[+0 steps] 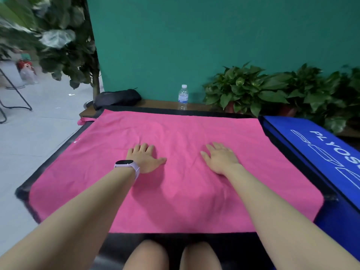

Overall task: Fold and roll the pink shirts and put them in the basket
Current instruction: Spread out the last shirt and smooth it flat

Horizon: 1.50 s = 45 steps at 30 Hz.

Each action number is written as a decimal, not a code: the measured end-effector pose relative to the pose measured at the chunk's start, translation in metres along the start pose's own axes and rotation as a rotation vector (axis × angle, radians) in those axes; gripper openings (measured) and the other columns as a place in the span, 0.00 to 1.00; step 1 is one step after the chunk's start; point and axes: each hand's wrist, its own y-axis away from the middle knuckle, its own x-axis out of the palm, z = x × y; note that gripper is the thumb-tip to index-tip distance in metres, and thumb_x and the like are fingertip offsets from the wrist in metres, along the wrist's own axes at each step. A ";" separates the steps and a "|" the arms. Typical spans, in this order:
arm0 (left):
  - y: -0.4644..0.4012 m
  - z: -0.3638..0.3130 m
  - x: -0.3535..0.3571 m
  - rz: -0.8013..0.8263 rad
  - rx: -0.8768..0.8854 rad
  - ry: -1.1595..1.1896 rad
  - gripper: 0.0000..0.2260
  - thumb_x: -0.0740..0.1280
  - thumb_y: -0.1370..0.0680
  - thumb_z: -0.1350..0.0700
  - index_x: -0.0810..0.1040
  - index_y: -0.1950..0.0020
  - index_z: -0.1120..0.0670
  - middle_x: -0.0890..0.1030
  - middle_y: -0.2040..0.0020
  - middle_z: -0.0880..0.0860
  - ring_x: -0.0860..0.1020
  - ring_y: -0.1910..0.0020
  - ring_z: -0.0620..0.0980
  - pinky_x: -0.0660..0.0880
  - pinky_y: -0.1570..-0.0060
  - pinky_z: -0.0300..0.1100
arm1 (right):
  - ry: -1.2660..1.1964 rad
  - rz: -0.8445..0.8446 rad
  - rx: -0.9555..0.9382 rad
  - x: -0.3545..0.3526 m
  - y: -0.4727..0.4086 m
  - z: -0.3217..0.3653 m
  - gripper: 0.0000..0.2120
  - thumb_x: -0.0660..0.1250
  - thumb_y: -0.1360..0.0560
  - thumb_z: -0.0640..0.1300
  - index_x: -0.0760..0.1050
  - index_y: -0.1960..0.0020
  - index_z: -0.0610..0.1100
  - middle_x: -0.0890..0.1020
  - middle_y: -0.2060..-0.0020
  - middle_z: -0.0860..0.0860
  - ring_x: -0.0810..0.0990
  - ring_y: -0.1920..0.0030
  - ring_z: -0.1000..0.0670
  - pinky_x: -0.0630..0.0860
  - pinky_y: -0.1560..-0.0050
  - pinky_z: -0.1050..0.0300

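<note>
Shirt direction: the pink shirt lies spread flat, its long axis going left to right across the worktop; which end is the neck cannot be told, because no collar is visible.
Shirt place: it covers almost the whole dark worktop, only a black border shows around it.
Left hand: the left hand rests palm down on the shirt, a little left of its middle, fingers straight and grasping nothing; a pale watch is on the wrist.
Right hand: the right hand lies flat on the shirt too, right of the middle, fingers released and spread.
Hands and shirt: both hands touch the far half of the cloth, apart from each other.
Hard to see: a small pink piece hangs at the far left corner, maybe a sleeve, not sure.
Around: a water bottle and a dark bag stand behind the worktop; potted plants far right; a blue mat at the right, its white letters cut off.
</note>
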 end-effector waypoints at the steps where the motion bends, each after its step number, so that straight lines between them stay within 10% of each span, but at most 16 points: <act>1: 0.013 0.001 0.002 -0.017 0.006 0.002 0.36 0.52 0.22 0.29 0.58 0.21 0.48 0.59 0.21 0.53 0.56 0.22 0.55 0.54 0.25 0.51 | -0.027 -0.014 -0.008 0.003 0.014 0.001 0.32 0.43 0.17 0.65 0.53 0.18 0.50 0.55 0.18 0.46 0.53 0.19 0.44 0.49 0.20 0.45; 17: 0.072 0.009 0.003 -0.057 -0.027 -0.009 0.39 0.46 0.27 0.23 0.56 0.20 0.41 0.56 0.19 0.56 0.54 0.21 0.59 0.53 0.25 0.56 | -0.106 -0.059 0.056 0.019 0.072 -0.002 0.40 0.44 0.23 0.74 0.52 0.18 0.54 0.55 0.18 0.48 0.52 0.19 0.46 0.51 0.21 0.43; 23: 0.025 0.002 -0.003 -0.015 0.019 0.108 0.37 0.46 0.25 0.24 0.50 0.19 0.38 0.47 0.17 0.53 0.46 0.19 0.60 0.45 0.22 0.56 | -0.108 0.026 0.016 0.016 0.034 -0.011 0.44 0.41 0.27 0.78 0.43 0.17 0.57 0.44 0.18 0.50 0.40 0.18 0.47 0.40 0.20 0.43; 45: -0.149 0.010 0.012 -0.107 0.045 0.007 0.41 0.45 0.31 0.21 0.59 0.22 0.38 0.61 0.21 0.54 0.56 0.22 0.62 0.51 0.26 0.61 | -0.129 -0.028 0.016 0.023 -0.127 -0.021 0.48 0.40 0.31 0.80 0.50 0.18 0.58 0.50 0.18 0.52 0.48 0.18 0.48 0.46 0.20 0.45</act>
